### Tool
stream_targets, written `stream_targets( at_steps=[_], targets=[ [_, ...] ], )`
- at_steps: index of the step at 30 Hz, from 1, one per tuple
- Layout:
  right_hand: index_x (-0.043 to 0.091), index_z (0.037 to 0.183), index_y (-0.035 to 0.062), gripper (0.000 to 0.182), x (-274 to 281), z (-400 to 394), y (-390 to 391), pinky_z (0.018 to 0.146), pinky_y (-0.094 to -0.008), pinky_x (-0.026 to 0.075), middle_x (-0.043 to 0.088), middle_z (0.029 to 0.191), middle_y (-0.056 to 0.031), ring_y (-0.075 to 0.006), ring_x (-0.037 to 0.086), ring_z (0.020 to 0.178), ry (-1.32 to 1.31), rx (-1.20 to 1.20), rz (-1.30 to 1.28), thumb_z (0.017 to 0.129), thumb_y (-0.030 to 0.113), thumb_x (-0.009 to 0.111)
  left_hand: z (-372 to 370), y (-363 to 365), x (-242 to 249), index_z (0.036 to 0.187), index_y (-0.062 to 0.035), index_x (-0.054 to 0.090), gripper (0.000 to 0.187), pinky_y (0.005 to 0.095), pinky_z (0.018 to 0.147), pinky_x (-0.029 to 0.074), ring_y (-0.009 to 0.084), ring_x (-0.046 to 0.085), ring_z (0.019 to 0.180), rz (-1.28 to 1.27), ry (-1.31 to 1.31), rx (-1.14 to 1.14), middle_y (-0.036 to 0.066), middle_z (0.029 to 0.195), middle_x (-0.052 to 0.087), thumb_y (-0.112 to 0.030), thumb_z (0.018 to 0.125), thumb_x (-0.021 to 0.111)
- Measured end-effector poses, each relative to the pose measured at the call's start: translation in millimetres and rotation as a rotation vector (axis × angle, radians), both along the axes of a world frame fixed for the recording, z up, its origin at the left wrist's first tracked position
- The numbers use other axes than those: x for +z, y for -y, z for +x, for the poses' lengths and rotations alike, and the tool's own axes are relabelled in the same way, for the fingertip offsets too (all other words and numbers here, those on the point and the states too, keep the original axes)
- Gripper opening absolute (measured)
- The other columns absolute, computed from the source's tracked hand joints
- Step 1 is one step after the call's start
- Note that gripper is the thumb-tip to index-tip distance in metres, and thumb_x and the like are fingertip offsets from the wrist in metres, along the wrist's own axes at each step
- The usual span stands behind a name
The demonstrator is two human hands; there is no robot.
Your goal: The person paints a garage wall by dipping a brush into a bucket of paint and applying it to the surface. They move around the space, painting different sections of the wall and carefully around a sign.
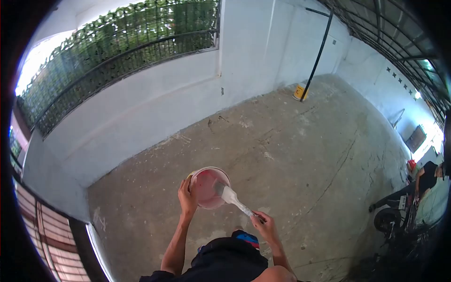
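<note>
White brush (230,195) in right hand (267,228), pink-stained bucket (202,182) in left hand (189,201), motorcycle plate (402,202) illegible.

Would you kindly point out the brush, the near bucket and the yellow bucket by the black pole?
Brush (229,195): head view, on the wide white part of its handle.
Near bucket (213,168): head view, on its far rim.
Yellow bucket (299,92): head view, on its yellow side wall.
</note>
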State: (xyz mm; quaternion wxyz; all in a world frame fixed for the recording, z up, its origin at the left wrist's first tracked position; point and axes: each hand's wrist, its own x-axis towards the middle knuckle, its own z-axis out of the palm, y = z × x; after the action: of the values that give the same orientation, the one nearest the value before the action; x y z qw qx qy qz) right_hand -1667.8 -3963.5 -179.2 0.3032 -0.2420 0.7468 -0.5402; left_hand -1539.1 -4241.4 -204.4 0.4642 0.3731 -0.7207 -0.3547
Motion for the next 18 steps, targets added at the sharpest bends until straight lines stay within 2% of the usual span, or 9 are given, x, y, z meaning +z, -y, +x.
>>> stream_targets(
  at_steps=[2,3,5,8,12,18],
  targets=[
    [0.064,0.114,-0.0012,0.029,-12,-31,27,0.057,-0.0202,0.039,0.057,0.078,0.0009,-0.0036,0.048,0.065,0.226,-0.134,-0.107,0.093,0.019,0.064,-37,31,2,0.115,0.0024,0.062,0.03,0.0349,0.07,0.047,0.028,0.059,0.076,0.04,-0.043,-0.039,0.017,0.087,0.06,-0.017,0.093,0.058],
    [0.064,0.114,-0.0012,0.029,-14,-46,40,0.057,-0.0202,0.039,0.057,0.078,0.0009,-0.0036,0.048,0.065,0.225,-0.133,-0.105,0.093,0.019,0.064,-57,47,1,0.115,0.0024,0.062,0.03,0.0349,0.07,0.047,0.028,0.059,0.076,0.042,-0.045,-0.038,0.017,0.087,0.06,-0.017,0.093,0.058],
    [0.06,0.117,-0.0021,0.03,-18,-78,67,0.058,-0.0196,0.04,0.054,0.075,0.0005,-0.0059,0.049,0.065,0.432,-0.129,-0.203,0.095,0.018,0.059,-93,78,-6,0.115,0.0026,0.062,0.029,0.0355,0.071,0.047,0.0297,0.06,0.077,0.049,-0.024,-0.055,0.017,0.088,0.061,-0.017,0.093,0.059],
    [0.058,0.117,-0.0031,0.031,-44,-139,104,0.058,-0.0209,0.041,0.056,0.076,-0.0011,-0.0069,0.05,0.064,0.486,-0.07,-0.177,0.096,0.02,0.057,-149,126,-17,0.113,0.0029,0.062,0.028,0.0358,0.072,0.048,0.0309,0.062,0.079,0.03,-0.036,-0.076,0.018,0.089,0.062,-0.016,0.093,0.059],
    [0.059,0.116,-0.0005,0.03,-46,-232,174,0.06,-0.0212,0.042,0.059,0.078,-0.0018,-0.0074,0.052,0.065,0.442,-0.016,-0.044,0.096,0.021,0.058,-228,195,-2,0.112,0.0033,0.062,0.027,0.0361,0.073,0.049,0.0314,0.063,0.081,0.067,-0.01,-0.086,0.018,0.091,0.062,-0.015,0.092,0.059],
    [0.059,0.117,-0.0001,0.035,-18,-360,289,0.058,-0.0232,0.043,0.059,0.078,-0.001,-0.0074,0.052,0.065,0.204,0.244,0.168,0.097,0.028,0.058,-316,288,17,0.111,0.0031,0.063,0.027,0.0361,0.073,0.049,0.0307,0.063,0.081,0.035,-0.009,-0.027,0.018,0.09,0.063,-0.017,0.092,0.059]
  ],
)
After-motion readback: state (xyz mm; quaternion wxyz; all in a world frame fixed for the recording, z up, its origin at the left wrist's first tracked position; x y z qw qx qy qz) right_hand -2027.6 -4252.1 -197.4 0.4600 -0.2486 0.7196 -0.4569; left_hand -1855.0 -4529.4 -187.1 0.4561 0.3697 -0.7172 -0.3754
